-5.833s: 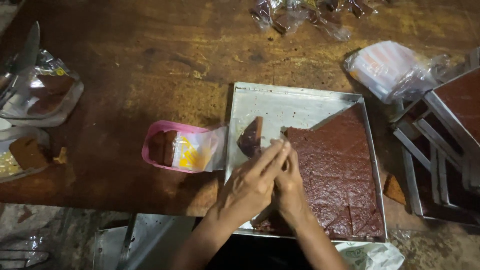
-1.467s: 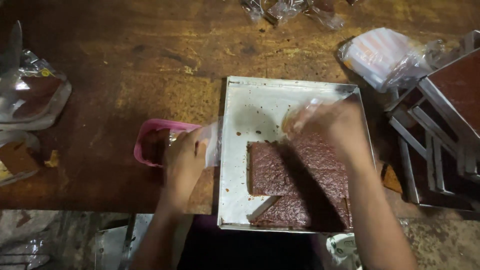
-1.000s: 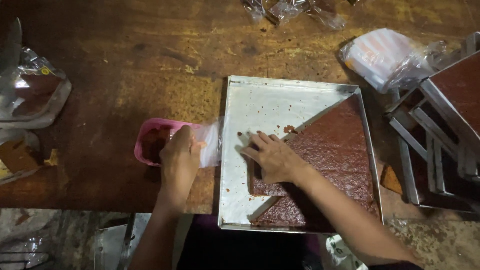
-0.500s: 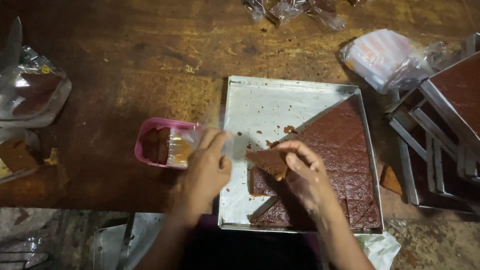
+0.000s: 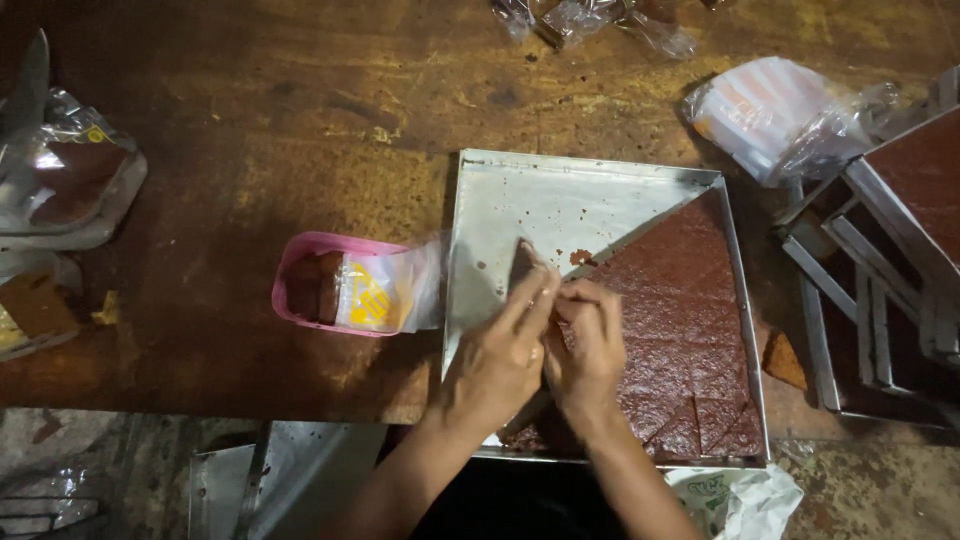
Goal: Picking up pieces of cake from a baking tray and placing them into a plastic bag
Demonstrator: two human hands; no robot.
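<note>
Worn, stained wooden table (image 5: 300,120) under dim light, and the person is bent right over it. Both hands are pressed together above the steel baking tray (image 5: 560,195): the left hand (image 5: 500,355) and the right hand (image 5: 590,350) pinch one cut piece of brown cake (image 5: 522,268) between their fingertips, seemingly inside a thin clear wrapper, though that's hard to tell. The piece sits over the bare part of the tray, just off the cut edge of the cake slab (image 5: 690,320), which fills the tray's right half in scored pieces.

Just left of the tray is a pink tub (image 5: 300,290) with dark pieces inside and a yellow-printed clear bag (image 5: 375,295) spilling out of it. Further out: a wad of plastic bags (image 5: 765,115) at the upper right, stacked trays (image 5: 900,270) on the right, packed cake (image 5: 70,185) at the far left.

If you ask me, light fingertip pressure and support from underneath is the way here, since soft cake probably crumbles when squeezed.

Half a second ago the hands were apart, the right one lifting the piece off the slab while the left was by the tub; now they've closed on it together.
</note>
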